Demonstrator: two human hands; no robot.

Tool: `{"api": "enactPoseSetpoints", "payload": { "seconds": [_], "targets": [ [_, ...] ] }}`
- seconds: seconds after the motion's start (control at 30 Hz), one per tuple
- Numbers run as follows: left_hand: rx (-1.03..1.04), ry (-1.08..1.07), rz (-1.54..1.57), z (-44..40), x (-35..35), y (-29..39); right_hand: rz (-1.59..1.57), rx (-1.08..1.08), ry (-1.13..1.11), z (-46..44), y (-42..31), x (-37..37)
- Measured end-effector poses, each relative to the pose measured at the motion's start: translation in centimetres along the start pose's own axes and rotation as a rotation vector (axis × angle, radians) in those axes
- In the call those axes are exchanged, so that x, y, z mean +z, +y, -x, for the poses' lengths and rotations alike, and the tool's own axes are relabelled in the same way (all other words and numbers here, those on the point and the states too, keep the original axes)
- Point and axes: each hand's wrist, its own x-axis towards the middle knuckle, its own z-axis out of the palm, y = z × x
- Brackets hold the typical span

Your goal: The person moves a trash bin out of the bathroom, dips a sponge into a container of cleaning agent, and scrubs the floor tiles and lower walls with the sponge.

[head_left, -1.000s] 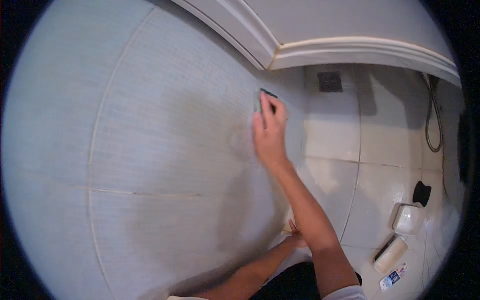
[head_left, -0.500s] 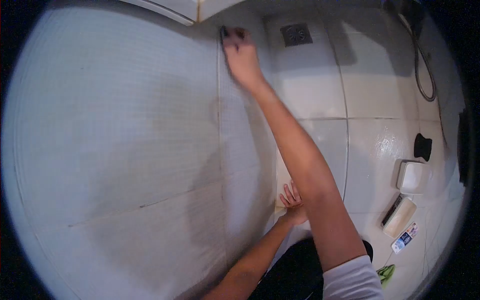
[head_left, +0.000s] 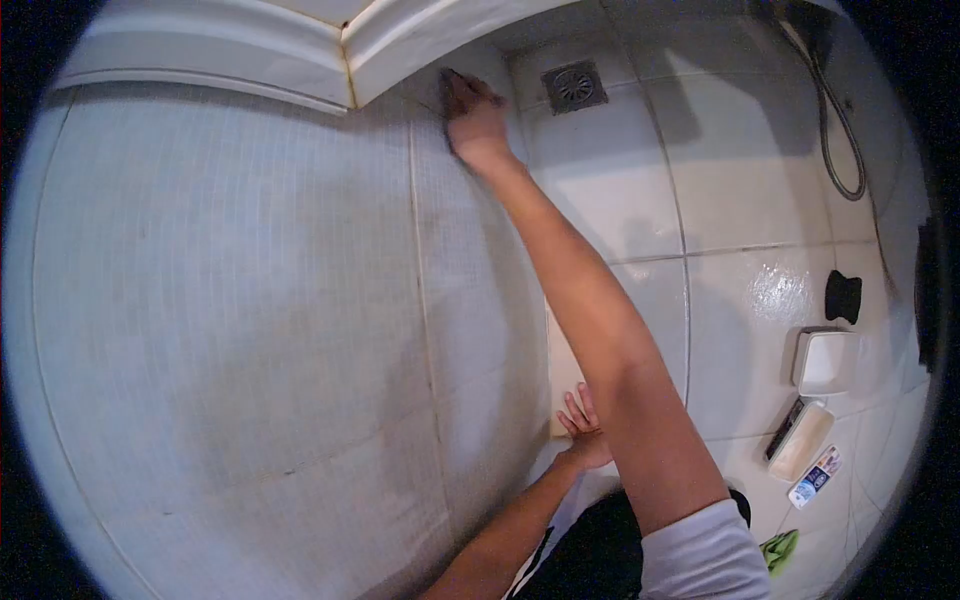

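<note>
My right hand (head_left: 477, 125) reaches far forward to the tiled wall (head_left: 270, 250), low down by its corner with a white frame. Its fingers are closed round a small dark thing (head_left: 455, 90) pressed to the wall; motion blur hides its kind. Below my right forearm, my left hand (head_left: 585, 430) is propped with its fingers spread on the pale surface at the wall's foot. Part of that palm is covered by my right arm.
A square floor drain (head_left: 575, 87) lies beyond my right hand. To the right are a shower hose (head_left: 840, 130), a black pad (head_left: 843, 297), a white tub (head_left: 826, 362), a narrower cream tray (head_left: 803, 440), a blue-and-white packet (head_left: 816, 477) and a green cloth (head_left: 780, 551).
The view has tipped, so more of the white frame shows at the top. My right hand has shifted slightly along the wall with the dark thing; my left hand stays propped.
</note>
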Motion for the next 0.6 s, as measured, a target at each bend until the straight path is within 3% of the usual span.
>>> {"api": "enactPoseSetpoints", "payload": {
  "seconds": [0.07,0.13,0.2,0.27,0.37,0.4,0.47,0.6],
  "targets": [
    [-0.013,-0.054,-0.008,-0.3,-0.1,-0.6,0.160,0.118,0.005,0.3,0.8,-0.3],
    [0.002,0.036,0.036,-1.3,1.8,-1.0,0.069,0.010,-0.026,3.7,-1.9,-2.1],
    [0.002,-0.006,0.047,-0.7,1.3,-0.2,-0.247,-0.094,-0.075,8.6,-7.1,-4.7],
    [0.002,-0.071,0.044,-0.2,-0.5,0.3,-0.301,-0.083,-0.219,13.7,-9.3,-8.1],
    [-0.005,-0.171,0.021,0.6,-2.0,0.3,-0.102,0.130,-0.139,15.3,-0.2,-6.0],
    [-0.001,-0.015,0.000,-0.4,1.2,-0.8,-0.002,0.264,-0.139,13.6,3.0,-5.0],
    [-0.011,-0.016,0.014,0.1,0.1,-0.1,0.113,0.406,-0.200,8.9,9.1,-2.4],
    [-0.029,-0.002,0.015,-0.1,-0.3,-0.3,-0.057,0.163,-0.120,6.6,3.8,-3.1]
  ]
}}
